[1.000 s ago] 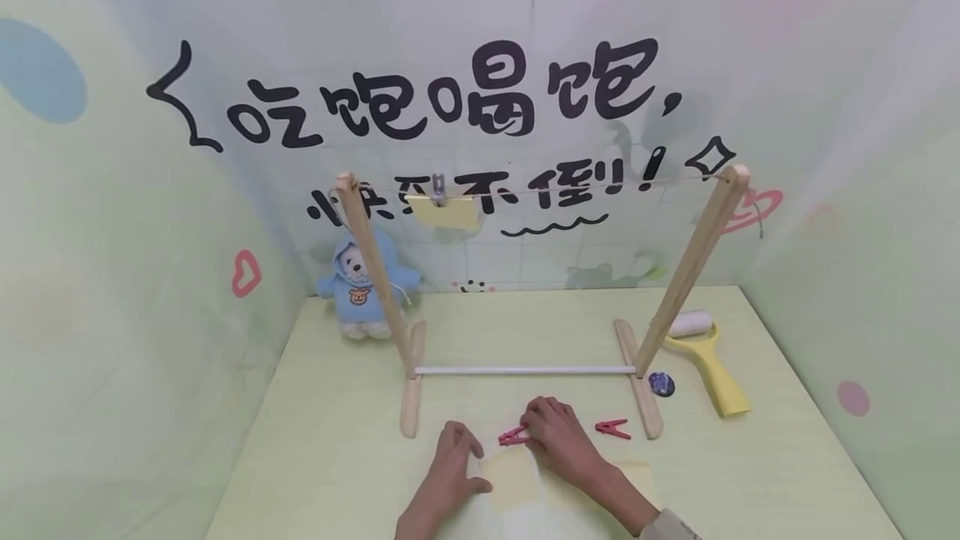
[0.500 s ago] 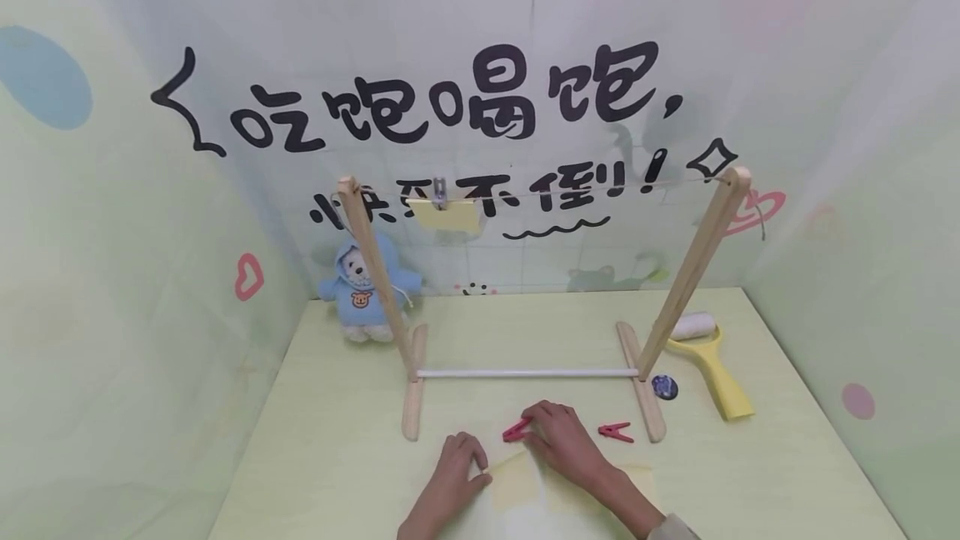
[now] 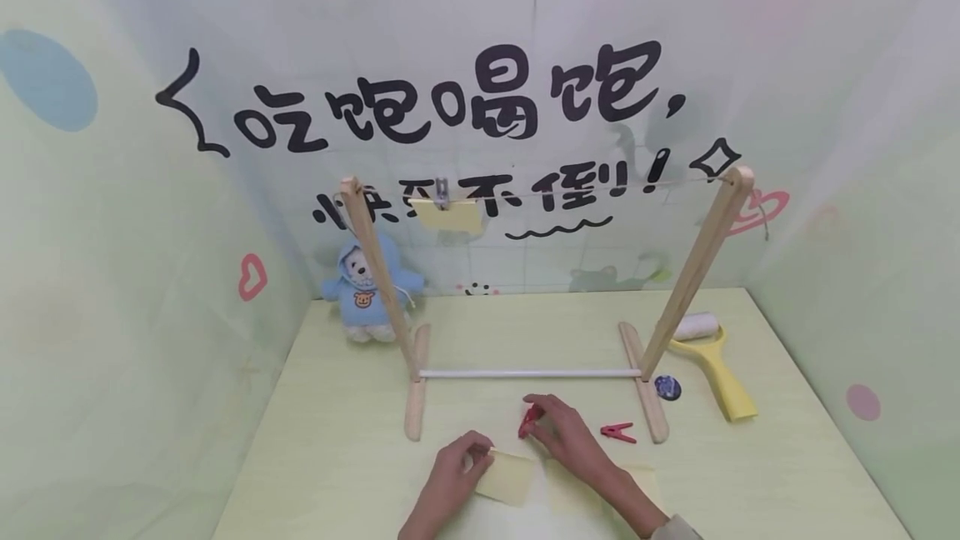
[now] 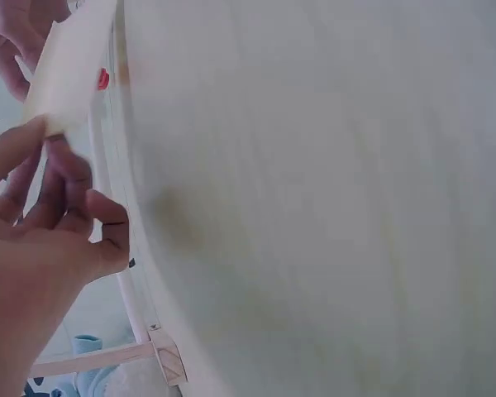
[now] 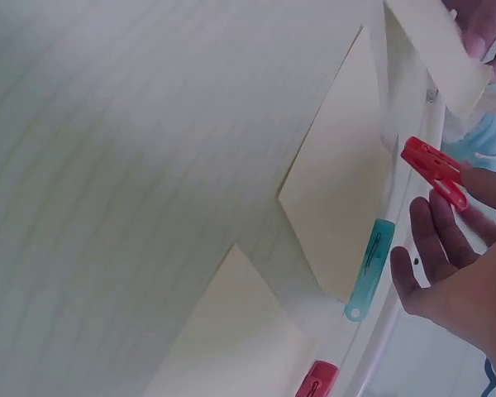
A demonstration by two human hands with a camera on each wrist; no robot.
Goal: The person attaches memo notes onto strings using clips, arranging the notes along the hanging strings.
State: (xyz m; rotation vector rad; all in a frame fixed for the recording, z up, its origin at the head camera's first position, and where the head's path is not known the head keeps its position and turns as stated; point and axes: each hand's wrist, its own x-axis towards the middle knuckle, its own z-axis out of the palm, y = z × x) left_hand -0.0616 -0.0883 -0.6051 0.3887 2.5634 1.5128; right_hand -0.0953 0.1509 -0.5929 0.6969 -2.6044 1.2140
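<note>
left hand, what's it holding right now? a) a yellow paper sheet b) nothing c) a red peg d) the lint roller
a: the left hand pinches the edge of a yellow sheet lifted off the table, while the red peg is in the right hand.

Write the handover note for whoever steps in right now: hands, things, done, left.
Left hand pinches a pale yellow paper sheet by its edge, lifted off the table.
Right hand pinches a red plastic clothespin.
Second red clothespin lies on the table beside the wooden rack's right foot; a teal clip lies on another sheet.
Done: one yellow sheet hangs clipped on the string.
Left: probably hang the held sheet.
</note>
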